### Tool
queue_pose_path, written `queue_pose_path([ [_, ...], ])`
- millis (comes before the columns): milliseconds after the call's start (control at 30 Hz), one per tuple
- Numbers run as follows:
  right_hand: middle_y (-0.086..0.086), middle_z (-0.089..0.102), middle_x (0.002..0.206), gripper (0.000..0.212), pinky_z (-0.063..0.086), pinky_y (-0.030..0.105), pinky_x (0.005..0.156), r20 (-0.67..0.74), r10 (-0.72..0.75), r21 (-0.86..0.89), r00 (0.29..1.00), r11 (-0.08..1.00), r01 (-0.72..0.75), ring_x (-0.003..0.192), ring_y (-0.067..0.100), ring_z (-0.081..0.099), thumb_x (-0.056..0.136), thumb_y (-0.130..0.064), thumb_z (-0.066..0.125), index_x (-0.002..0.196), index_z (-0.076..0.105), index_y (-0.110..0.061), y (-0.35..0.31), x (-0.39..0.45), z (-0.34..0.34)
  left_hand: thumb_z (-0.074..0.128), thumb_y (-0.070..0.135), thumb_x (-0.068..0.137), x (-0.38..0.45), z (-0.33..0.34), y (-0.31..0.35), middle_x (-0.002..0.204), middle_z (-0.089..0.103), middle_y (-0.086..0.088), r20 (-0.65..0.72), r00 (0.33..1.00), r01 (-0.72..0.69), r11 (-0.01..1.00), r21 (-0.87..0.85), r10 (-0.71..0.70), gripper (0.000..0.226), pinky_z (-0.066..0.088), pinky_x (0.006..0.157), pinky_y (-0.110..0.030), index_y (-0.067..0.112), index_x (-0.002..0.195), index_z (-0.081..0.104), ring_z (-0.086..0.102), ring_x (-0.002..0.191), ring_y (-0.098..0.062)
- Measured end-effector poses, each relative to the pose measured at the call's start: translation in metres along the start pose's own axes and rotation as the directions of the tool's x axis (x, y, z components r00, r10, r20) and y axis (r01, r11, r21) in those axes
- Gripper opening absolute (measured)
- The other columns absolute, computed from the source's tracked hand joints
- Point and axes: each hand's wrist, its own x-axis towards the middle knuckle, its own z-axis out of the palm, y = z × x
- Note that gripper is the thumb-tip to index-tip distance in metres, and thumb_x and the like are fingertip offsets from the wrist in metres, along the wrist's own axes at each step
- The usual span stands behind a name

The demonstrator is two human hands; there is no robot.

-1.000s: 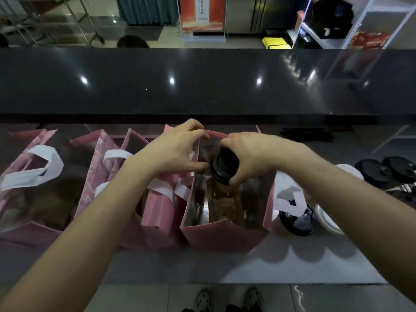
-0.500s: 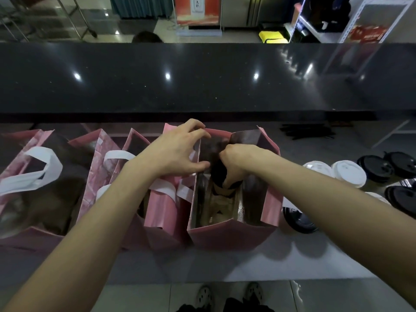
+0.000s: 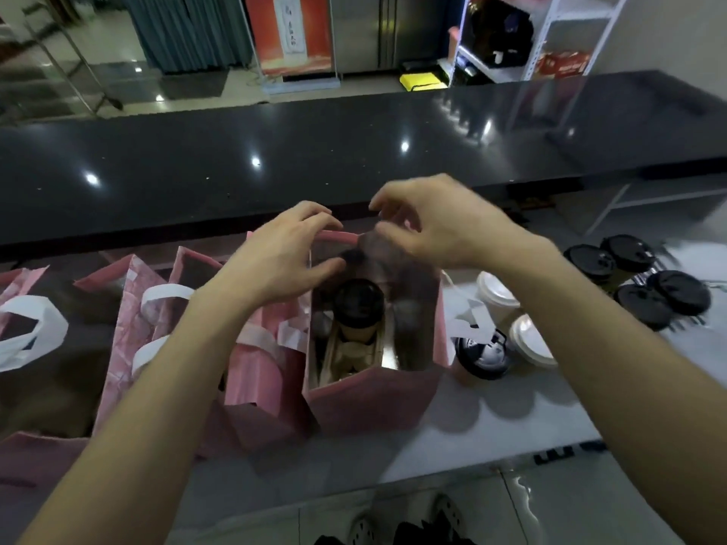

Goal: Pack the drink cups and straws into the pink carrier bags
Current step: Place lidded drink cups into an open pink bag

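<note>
A pink carrier bag (image 3: pixel 373 399) stands open on the white worktop, with a black-lidded drink cup (image 3: pixel 358 304) upright inside it. My left hand (image 3: pixel 275 261) grips the bag's left rim, thumb inside and fingers over the far edge. Above the bag's mouth hovers my right hand (image 3: pixel 436 222), fingers loosely curled and holding nothing. More pink bags (image 3: pixel 157 308) with white handles stand in a row to the left. No straws are visible.
To the right of the bag stand a black-lidded cup (image 3: pixel 482 356), two white-lidded cups (image 3: pixel 531 340) and several black-lidded cups (image 3: pixel 637 281). A raised black counter (image 3: pixel 314 151) runs across behind the bags. The worktop's front edge is near my feet.
My right hand lowered the black-lidded cup into the bag, let go of it and rose above the bag's mouth. My left hand kept its hold on the rim.
</note>
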Motion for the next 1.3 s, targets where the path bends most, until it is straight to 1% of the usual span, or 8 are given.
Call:
queue_pose_path([
  [133, -0.007, 0.077, 0.096, 0.024, 0.058, 0.035, 0.088, -0.225, 0.192, 0.101, 0.955, 0.980, -0.173, 0.087, 0.013, 0.069, 0.096, -0.015, 0.062, 0.115, 0.077, -0.021, 0.041, -0.052, -0.021, 0.074, 0.051, 0.097, 0.013, 0.006, 0.035, 0.145, 0.061, 0.007, -0.030, 0.999, -0.037, 0.999, -0.011, 0.036, 0.052, 0.053, 0.102, -0.038, 0.027, 0.143, 0.065, 0.064, 0.127, -0.016],
  [233, -0.003, 0.078, 0.101, 0.027, 0.057, 0.037, 0.088, -0.045, 0.376, -0.029, 0.925, 0.926, -0.377, 0.095, 0.022, 0.070, 0.091, -0.012, 0.061, 0.110, 0.077, -0.023, 0.081, -0.090, -0.008, 0.076, 0.048, 0.097, 0.015, 0.018, 0.063, 0.143, 0.063, 0.004, -0.002, 0.999, -0.049, 0.999, -0.017, 0.049, 0.052, 0.053, 0.106, -0.041, 0.025, 0.143, 0.064, 0.063, 0.128, -0.020],
  [333, -0.005, 0.075, 0.106, 0.030, 0.057, 0.035, 0.081, 0.210, 0.459, -0.103, 0.863, 0.888, -0.447, 0.098, 0.023, 0.069, 0.085, -0.032, 0.075, 0.114, 0.070, -0.025, 0.104, -0.126, 0.021, 0.074, 0.047, 0.098, 0.010, 0.030, 0.084, 0.143, 0.063, 0.004, 0.017, 1.000, -0.015, 1.000, -0.009, 0.016, 0.051, 0.053, 0.107, -0.044, 0.025, 0.143, 0.063, 0.062, 0.130, -0.021],
  [467, -0.001, 0.070, 0.099, 0.074, 0.051, 0.038, 0.063, 0.324, 0.441, -0.159, 0.837, 0.898, -0.411, 0.089, 0.028, 0.069, 0.062, -0.061, 0.088, 0.112, 0.051, -0.021, 0.112, -0.153, 0.071, 0.073, 0.044, 0.098, -0.003, 0.041, 0.103, 0.139, 0.066, 0.006, 0.014, 0.998, 0.063, 0.998, 0.021, -0.063, 0.046, 0.045, 0.114, -0.042, 0.026, 0.140, 0.065, 0.061, 0.131, -0.019],
  [667, 0.013, 0.069, 0.116, 0.078, 0.048, 0.039, 0.070, 0.223, 0.396, -0.220, 0.891, 0.911, -0.350, 0.102, 0.037, 0.070, 0.077, -0.055, 0.085, 0.127, 0.043, -0.012, 0.108, -0.149, 0.102, 0.076, 0.039, 0.097, -0.034, 0.041, 0.116, 0.134, 0.067, 0.004, 0.003, 0.988, 0.155, 0.988, -0.001, -0.155, 0.044, 0.044, 0.116, -0.041, 0.024, 0.137, 0.069, 0.063, 0.128, -0.019],
  [900, 0.003, 0.058, 0.096, 0.093, 0.039, 0.038, 0.070, 0.189, 0.420, -0.391, 0.888, 0.862, -0.324, 0.093, 0.028, 0.055, 0.058, -0.085, 0.078, 0.107, 0.047, -0.014, 0.088, -0.141, 0.028, 0.075, 0.044, 0.098, -0.053, 0.026, 0.109, 0.134, 0.067, 0.007, -0.035, 0.972, 0.234, 0.972, 0.030, -0.233, 0.042, 0.050, 0.107, -0.040, 0.028, 0.137, 0.067, 0.063, 0.122, -0.018],
  [1067, 0.003, 0.057, 0.091, 0.119, 0.058, 0.045, 0.077, 0.306, 0.515, -0.284, 0.800, 0.852, -0.440, 0.089, 0.031, 0.062, 0.051, -0.071, 0.098, 0.132, 0.031, -0.016, 0.061, -0.118, -0.061, 0.078, 0.041, 0.097, -0.051, 0.011, 0.098, 0.138, 0.068, 0.003, -0.019, 0.967, 0.255, 0.965, 0.067, -0.255, 0.044, 0.049, 0.106, -0.037, 0.025, 0.138, 0.068, 0.062, 0.128, -0.022],
  [1300, 0.009, 0.054, 0.122, 0.087, 0.055, 0.043, 0.081, 0.030, 0.331, -0.256, 0.943, 0.915, -0.313, 0.106, 0.035, 0.061, 0.064, -0.067, 0.090, 0.132, 0.059, -0.022, 0.020, -0.090, -0.107, 0.077, 0.042, 0.099, -0.052, -0.003, 0.082, 0.140, 0.067, 0.006, 0.002, 0.965, 0.263, 0.963, 0.053, -0.263, 0.044, 0.048, 0.102, -0.034, 0.026, 0.140, 0.068, 0.062, 0.130, -0.018],
])
